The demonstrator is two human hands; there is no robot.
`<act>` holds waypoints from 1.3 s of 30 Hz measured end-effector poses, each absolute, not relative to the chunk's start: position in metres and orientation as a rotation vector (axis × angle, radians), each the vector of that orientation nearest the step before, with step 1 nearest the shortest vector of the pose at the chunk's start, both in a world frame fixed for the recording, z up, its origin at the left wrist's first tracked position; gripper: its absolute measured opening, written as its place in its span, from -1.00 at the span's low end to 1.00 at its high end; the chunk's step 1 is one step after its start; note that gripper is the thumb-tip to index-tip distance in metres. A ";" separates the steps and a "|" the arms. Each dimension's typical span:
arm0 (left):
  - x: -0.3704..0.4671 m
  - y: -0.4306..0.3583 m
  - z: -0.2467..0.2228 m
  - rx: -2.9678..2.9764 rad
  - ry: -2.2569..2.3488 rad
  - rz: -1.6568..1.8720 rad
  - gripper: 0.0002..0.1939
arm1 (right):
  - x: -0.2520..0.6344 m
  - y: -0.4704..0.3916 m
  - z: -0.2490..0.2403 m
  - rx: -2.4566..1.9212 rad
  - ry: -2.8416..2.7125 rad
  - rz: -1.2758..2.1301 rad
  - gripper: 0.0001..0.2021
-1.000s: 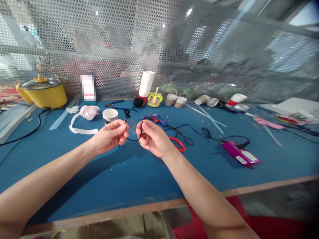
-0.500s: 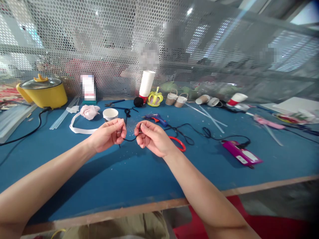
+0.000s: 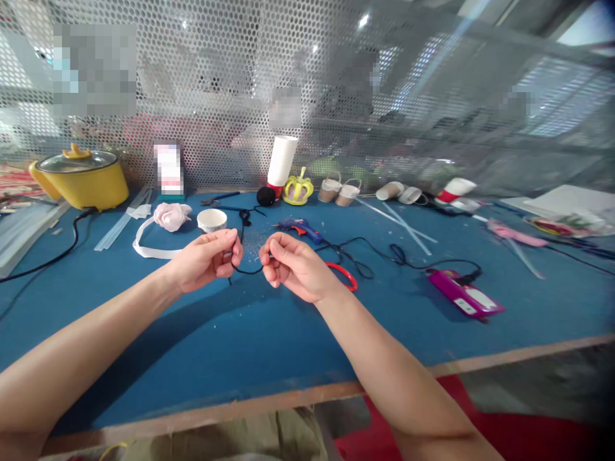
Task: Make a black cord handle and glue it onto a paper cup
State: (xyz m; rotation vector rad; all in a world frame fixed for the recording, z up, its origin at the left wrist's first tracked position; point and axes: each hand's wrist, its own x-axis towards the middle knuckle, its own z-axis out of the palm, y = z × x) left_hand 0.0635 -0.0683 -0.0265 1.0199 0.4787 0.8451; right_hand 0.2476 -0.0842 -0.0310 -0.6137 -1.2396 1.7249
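A thin black cord sags between my two hands above the blue table. My left hand pinches one part of it between thumb and fingers. Its other part is pinched in my right hand, where the fingers hide most of it. Just behind my left hand stands a white paper cup. Beyond the gap between the hands lies a looped piece of black cord, and a blue glue gun is behind my right hand. Red scissor handles show beside my right wrist.
Along the back are a yellow electric pot, a phone, stacked paper cups, a black yarn ball, a yellow crown-shaped piece and small baskets. A white ribbon rose lies left; a purple power strip lies right.
My hands stay almost where they were, both still pinching the cord. The gap between them has widened slightly, and a little more cord shows there.
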 end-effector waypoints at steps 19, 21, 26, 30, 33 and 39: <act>0.066 -0.069 -0.034 1.010 0.467 0.879 -0.69 | 0.249 -0.082 -0.028 -0.614 -1.188 1.691 -0.79; 0.068 -0.070 -0.038 1.019 0.484 0.860 -0.68 | 0.249 -0.081 -0.028 -0.613 -1.166 1.662 -0.79; 0.075 -0.073 -0.042 1.036 0.587 0.886 -0.79 | 0.246 -0.080 -0.031 -0.617 -1.162 1.628 -0.77; 0.075 -0.071 -0.041 1.033 0.624 0.955 -0.74 | 0.246 -0.081 -0.032 -0.663 -1.220 1.555 -0.78; 0.071 -0.069 -0.037 1.063 0.629 0.984 -0.70 | 0.249 -0.081 -0.031 -0.764 -1.308 1.454 -0.79; 0.064 -0.067 -0.026 1.353 0.797 0.925 -0.68 | 0.253 -0.081 -0.032 -0.908 -1.491 1.089 -0.76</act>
